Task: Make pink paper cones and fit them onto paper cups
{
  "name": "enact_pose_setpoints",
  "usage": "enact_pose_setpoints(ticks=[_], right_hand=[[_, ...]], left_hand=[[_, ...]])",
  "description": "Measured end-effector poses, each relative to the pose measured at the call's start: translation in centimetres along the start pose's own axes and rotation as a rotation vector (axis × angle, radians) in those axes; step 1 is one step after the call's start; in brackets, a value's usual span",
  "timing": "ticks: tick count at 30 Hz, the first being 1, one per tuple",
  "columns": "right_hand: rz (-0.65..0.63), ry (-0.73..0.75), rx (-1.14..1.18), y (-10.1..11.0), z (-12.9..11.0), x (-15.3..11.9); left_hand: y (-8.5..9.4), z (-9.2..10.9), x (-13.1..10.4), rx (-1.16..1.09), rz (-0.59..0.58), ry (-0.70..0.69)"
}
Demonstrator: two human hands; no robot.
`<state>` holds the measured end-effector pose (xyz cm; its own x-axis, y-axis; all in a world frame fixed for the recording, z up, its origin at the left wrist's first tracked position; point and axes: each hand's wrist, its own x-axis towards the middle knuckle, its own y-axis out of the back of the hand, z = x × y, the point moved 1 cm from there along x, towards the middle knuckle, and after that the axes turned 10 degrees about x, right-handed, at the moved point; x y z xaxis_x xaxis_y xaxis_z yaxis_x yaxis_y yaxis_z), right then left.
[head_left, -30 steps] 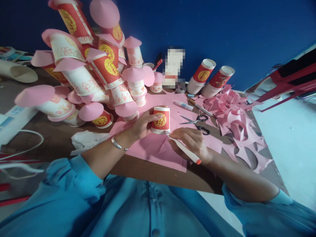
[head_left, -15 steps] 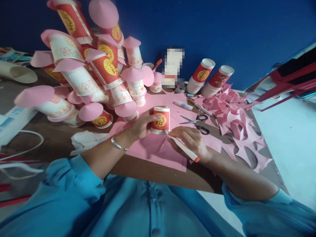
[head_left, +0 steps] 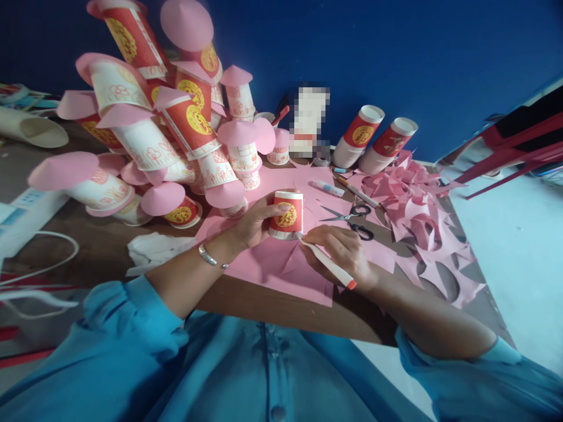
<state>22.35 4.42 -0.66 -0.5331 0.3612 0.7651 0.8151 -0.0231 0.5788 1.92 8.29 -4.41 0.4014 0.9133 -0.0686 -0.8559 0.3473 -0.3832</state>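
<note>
A red and white paper cup [head_left: 294,221] with a gold emblem is gripped in my left hand [head_left: 255,221], the thumb lying across its side. My right hand [head_left: 336,251] is closed round a white marker pen [head_left: 329,265] with an orange end. The pen's tip meets the white band at the cup's lower edge. Beneath both hands lie pink paper sheets [head_left: 268,271]. Black-handled scissors [head_left: 349,218] rest with blades spread, just beyond my right hand.
Paper cups with pink cone tops [head_left: 141,140] are heaped on the left. Two cup stacks [head_left: 358,138] lean at the back wall. Pink paper scraps [head_left: 417,205] cover the right side. A glue tube [head_left: 328,187] and a crumpled white cloth or paper [head_left: 158,252] lie on the table [head_left: 246,313].
Both hands keep their hold on the cup and the marker pen. The pen tip has shifted very slightly along the cup's lower band; the view has drifted a little.
</note>
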Motion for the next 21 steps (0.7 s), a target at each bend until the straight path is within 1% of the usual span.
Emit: enact_pose_setpoints(ticks=[15, 21], right_hand=[[-0.008, 0.014, 0.027, 0.07, -0.17, -0.1], [0.036, 0.041, 0.084, 0.36, -0.31, -0.01]], left_hand=[[-0.16, 0.18, 0.02, 0.016, 0.03, -0.002], [-0.12, 0.31, -0.06, -0.03, 0.069, 0.001]])
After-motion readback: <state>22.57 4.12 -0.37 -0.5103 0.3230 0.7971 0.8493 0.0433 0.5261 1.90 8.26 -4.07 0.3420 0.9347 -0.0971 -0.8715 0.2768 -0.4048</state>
